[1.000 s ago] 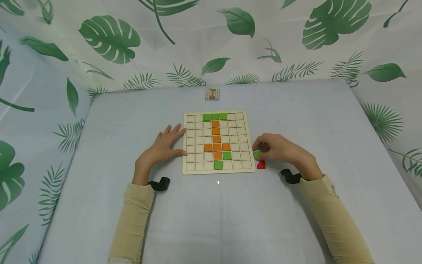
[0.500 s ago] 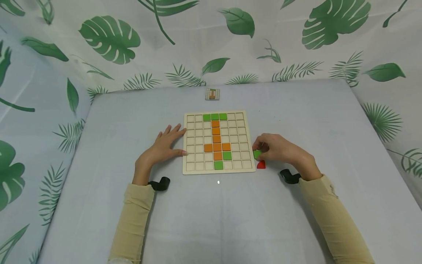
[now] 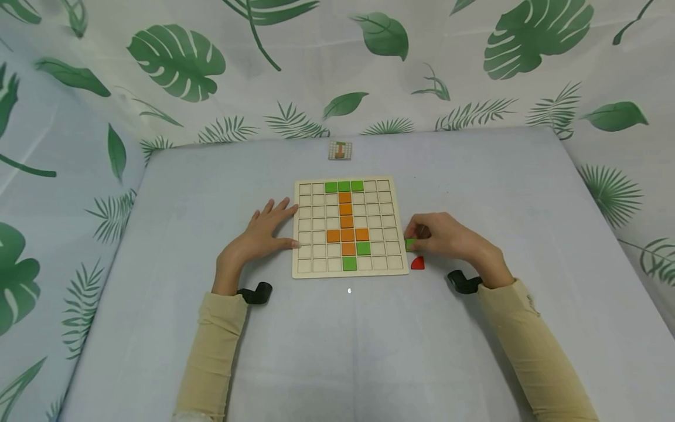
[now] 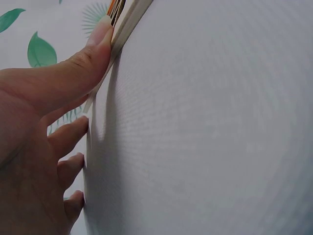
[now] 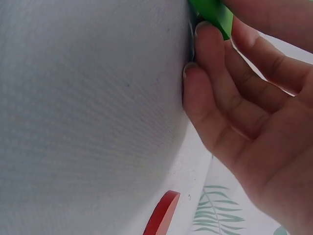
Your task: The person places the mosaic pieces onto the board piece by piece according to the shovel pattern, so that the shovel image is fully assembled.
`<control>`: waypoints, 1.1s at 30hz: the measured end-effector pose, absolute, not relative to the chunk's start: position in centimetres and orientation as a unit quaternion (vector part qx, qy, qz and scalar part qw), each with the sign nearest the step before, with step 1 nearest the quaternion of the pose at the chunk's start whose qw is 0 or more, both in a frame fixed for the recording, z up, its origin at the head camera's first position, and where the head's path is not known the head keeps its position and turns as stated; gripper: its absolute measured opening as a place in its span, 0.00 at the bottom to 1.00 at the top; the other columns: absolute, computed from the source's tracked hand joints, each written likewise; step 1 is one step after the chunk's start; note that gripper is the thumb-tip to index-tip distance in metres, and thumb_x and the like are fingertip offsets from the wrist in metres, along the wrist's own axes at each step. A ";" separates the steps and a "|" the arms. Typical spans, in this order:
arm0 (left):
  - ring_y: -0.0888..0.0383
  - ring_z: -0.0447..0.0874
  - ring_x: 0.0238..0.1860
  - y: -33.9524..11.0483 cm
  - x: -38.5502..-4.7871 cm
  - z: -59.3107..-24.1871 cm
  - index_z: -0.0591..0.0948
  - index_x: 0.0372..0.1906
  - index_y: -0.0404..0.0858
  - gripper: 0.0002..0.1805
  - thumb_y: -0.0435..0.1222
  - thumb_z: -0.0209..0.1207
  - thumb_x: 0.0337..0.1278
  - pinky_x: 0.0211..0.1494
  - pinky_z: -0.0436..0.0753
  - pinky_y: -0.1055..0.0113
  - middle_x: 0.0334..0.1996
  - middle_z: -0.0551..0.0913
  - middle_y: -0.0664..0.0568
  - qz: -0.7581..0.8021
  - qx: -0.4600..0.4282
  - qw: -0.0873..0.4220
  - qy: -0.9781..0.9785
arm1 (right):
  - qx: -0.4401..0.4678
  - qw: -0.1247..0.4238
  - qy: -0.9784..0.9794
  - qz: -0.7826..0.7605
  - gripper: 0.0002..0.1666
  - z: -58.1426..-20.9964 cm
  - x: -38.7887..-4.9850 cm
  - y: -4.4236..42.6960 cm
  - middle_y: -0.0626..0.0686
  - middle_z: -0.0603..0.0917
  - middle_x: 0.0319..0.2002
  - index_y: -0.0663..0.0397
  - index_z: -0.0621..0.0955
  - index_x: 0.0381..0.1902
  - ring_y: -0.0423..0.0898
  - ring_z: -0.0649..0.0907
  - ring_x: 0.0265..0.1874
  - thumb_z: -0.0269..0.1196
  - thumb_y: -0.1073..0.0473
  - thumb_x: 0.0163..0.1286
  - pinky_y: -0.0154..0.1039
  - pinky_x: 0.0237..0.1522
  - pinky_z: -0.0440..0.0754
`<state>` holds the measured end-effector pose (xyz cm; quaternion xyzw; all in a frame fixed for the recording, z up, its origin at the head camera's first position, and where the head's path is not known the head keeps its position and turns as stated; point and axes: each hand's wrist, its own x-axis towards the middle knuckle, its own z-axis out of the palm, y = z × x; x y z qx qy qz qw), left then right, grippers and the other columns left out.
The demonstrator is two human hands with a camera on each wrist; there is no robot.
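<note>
A pale wooden grid board [image 3: 319, 269] lies flat, with green squares in its top row and a column of orange squares [image 3: 346, 222] below them. Beside its left edge my left hand [image 3: 258, 233] lies with fingers spread, thumb and forefinger touching the rim. The left wrist view shows that thumb [image 4: 80, 66] against the board's side. At the right edge, my right hand [image 3: 448, 237] pinches a green tile [image 3: 410, 245], partly covered by the fingers. In the right wrist view the green tile [image 5: 212, 13] looks tilted. Just below this hand sits a red quarter-round piece [image 3: 418, 263].
Behind the board lies a small pattern card [image 3: 340, 150] showing a similar coloured figure. A tiny white speck [image 3: 349, 291] is on the tablecloth in front of the board. Leaf-printed cloth [image 3: 295, 70] hangs behind and at the sides.
The green tile in my right hand has shifted slightly away from the red piece and turned a little. My left hand stays put on the board's edge.
</note>
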<state>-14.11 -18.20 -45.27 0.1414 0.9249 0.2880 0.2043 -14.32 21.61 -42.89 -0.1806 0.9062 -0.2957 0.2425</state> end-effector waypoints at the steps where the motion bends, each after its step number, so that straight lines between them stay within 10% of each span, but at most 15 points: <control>1: 0.39 0.30 0.84 -18.2 -14.1 -45.3 0.56 0.83 0.42 0.49 0.47 0.68 0.64 0.83 0.31 0.39 0.84 0.44 0.42 0.287 0.142 0.204 0.925 | -0.181 0.242 0.906 -0.297 0.06 -42.9 -14.3 21.6 0.51 0.87 0.38 0.57 0.84 0.42 0.46 0.83 0.38 0.68 0.66 0.68 0.43 0.45 0.81; 33: 0.38 0.30 0.84 -18.2 -14.1 -45.3 0.56 0.83 0.41 0.48 0.47 0.68 0.64 0.82 0.32 0.37 0.84 0.44 0.42 0.285 0.146 0.199 0.926 | -0.212 0.184 0.904 -0.322 0.11 -42.7 -14.5 22.1 0.52 0.88 0.43 0.58 0.87 0.50 0.47 0.83 0.41 0.63 0.67 0.73 0.47 0.49 0.83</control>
